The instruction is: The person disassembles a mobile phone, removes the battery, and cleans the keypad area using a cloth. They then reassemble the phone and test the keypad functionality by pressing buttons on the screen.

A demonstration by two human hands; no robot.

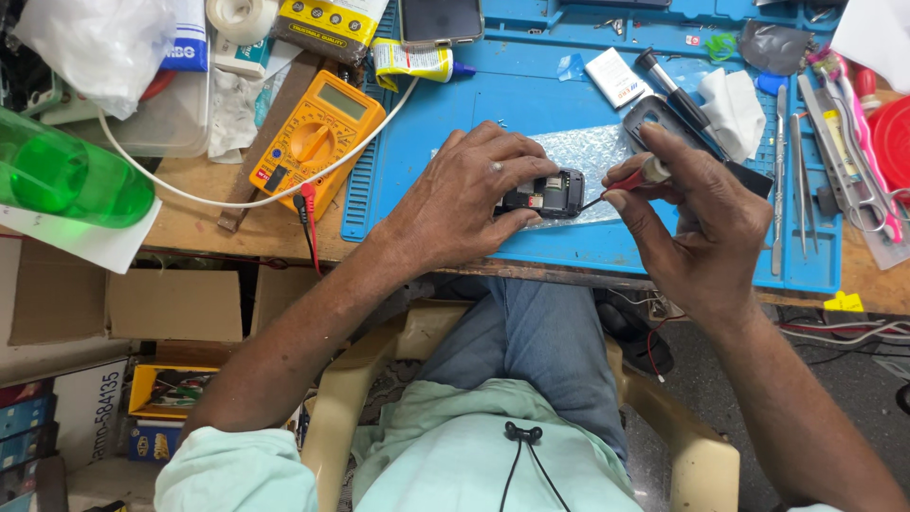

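Black opened phone (550, 192) (on blue mat (427, 142)): left hand (464, 194) clamps it; right hand (697, 213) pinches red screwdriver (621, 183) beside it.

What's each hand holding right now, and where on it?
Left hand pins the small opened phone by its left end and long edges on the blue mat. Right hand pinches a red-handled screwdriver at the handle.
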